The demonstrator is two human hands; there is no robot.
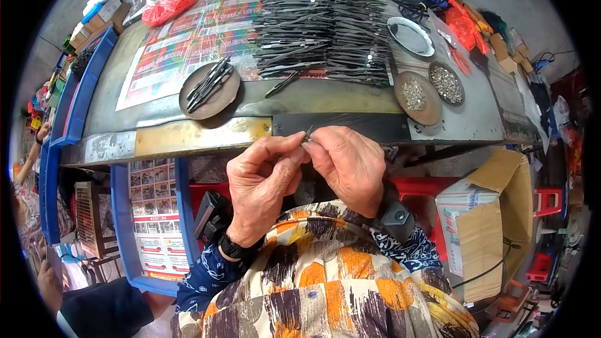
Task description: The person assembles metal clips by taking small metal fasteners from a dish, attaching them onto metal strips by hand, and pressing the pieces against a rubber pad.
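Your left hand (266, 172) and your right hand (350, 159) meet near the middle of the frame, just by the near edge of the surface (350, 98). Each hand makes a narrow pinch, thumb against finger, and the tips almost touch. Between them, in the middle of the frame, sits a small dark piece (308, 133). Your fingers hide most of it, so I can't tell its full shape, or which hand has the firmer hold.

It looks like you are at a close-up step, working on 1 little piece with both hands. I think the next move calls for small, gentle finger pushes: 1 hand holding the piece still, the other lining up its part. A loose pinch could let it drop toward your lap.

Left of the middle, a brown plate (234, 95) holds a few thin black strips (210, 87). At the top middle, lots more lie in 2 long stacks: the left stack (293, 31) and the right stack (360, 37). A few loose strips (285, 82) lie just below the left stack. Right of the middle, 2 round dishes hold tiny shiny bits (414, 95) and more shiny bits (446, 84). Neither of your hands touches those dishes.
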